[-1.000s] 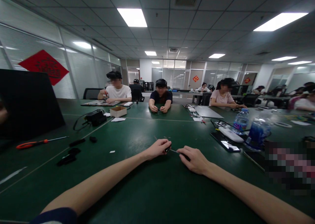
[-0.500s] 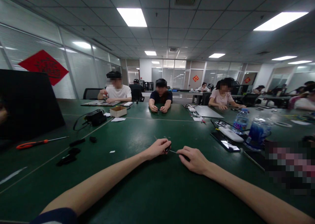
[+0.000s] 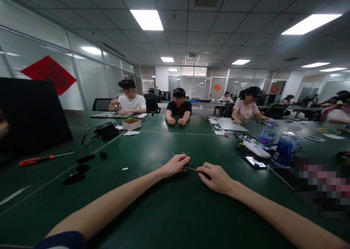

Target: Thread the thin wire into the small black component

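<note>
Over the green table (image 3: 153,212), my left hand (image 3: 175,165) is closed, pinching a small dark piece (image 3: 186,165) between thumb and fingers. Most of that piece is hidden by the fingers. My right hand (image 3: 216,176) is closed around a tool with a thin metal shaft (image 3: 192,168); its grip end is inside the hand, so its exact kind does not show. The shaft points left and its tip reaches the dark piece. Both hands are close together, low over the tabletop.
At left lie an orange-handled screwdriver (image 3: 37,160), several black parts (image 3: 78,174) and a paper scrap (image 3: 125,168). Beyond are a black device with a cable (image 3: 106,131) and a small box (image 3: 131,124). At right stand water bottles (image 3: 286,147) near a white device (image 3: 256,149). Co-workers (image 3: 179,108) sit opposite.
My hands, the dark piece and the tool look almost unmoved. Across the table at right, a co-worker's hand has shifted onto the silver panel.
</note>
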`<state>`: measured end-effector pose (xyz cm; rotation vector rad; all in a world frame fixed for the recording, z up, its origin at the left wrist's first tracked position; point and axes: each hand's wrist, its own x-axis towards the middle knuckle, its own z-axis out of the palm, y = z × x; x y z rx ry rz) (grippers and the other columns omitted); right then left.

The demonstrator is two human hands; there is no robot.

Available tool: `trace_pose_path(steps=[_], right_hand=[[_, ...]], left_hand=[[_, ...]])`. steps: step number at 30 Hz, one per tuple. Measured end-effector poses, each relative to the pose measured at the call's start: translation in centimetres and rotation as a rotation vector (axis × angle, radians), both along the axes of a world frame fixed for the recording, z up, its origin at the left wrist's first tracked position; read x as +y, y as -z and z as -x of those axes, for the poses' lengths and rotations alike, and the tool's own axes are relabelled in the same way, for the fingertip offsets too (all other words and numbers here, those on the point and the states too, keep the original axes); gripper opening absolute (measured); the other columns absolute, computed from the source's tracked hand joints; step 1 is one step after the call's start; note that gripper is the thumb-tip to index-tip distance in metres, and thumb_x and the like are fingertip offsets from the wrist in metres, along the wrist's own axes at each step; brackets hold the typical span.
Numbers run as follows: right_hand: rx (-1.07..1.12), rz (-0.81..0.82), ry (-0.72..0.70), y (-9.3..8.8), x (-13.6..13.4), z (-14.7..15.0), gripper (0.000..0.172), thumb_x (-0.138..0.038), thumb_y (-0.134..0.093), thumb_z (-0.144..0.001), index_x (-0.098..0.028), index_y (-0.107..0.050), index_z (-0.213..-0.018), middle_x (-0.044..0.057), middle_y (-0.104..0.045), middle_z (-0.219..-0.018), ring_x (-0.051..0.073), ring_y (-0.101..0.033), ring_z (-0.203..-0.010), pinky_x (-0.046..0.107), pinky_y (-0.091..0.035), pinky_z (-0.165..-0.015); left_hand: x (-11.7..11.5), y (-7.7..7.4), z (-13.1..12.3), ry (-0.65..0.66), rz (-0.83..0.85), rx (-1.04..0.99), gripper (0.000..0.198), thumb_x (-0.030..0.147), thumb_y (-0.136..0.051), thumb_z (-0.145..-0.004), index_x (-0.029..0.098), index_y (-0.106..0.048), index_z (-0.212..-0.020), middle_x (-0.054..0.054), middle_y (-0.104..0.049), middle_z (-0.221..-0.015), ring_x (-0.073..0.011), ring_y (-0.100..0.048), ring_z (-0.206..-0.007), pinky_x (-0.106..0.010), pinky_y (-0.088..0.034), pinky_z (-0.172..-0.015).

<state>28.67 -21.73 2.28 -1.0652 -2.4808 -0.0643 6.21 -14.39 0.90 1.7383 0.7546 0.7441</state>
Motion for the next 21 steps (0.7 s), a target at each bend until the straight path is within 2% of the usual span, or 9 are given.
trace_pose_path(steps=[10,21], right_hand=[[0.046,-0.036,0.075,0.50,0.27,-0.15,0.027,-0.032,-0.045,-0.091,-0.022,-0.059,-0.111,0.004,-0.057,-0.096,0.012,-0.055,-0.073,0.025,-0.045,-0.067],[0.020,-0.012,0.020,-0.08,-0.20,0.02,0.028,-0.033,-0.046,-0.090,-0.023,-0.059,-0.113,0.004,-0.056,-0.096,0.011,-0.053,-0.070,0.023,-0.043,-0.064]], left_hand=[[0.11,0.19,-0.21,-0.020,-0.001,-0.005,0.047,0.060,-0.043,-0.081,0.015,-0.052,-0.087,0.002,-0.047,-0.063,-0.0073,-0.041,-0.052,-0.018,-0.026,-0.046],[-0.26,-0.24,-0.20,-0.035,0.011,0.008,0.048,0.060,-0.042,-0.081,0.014,-0.052,-0.088,0.002,-0.047,-0.064,-0.0073,-0.042,-0.053,-0.018,-0.027,-0.045]])
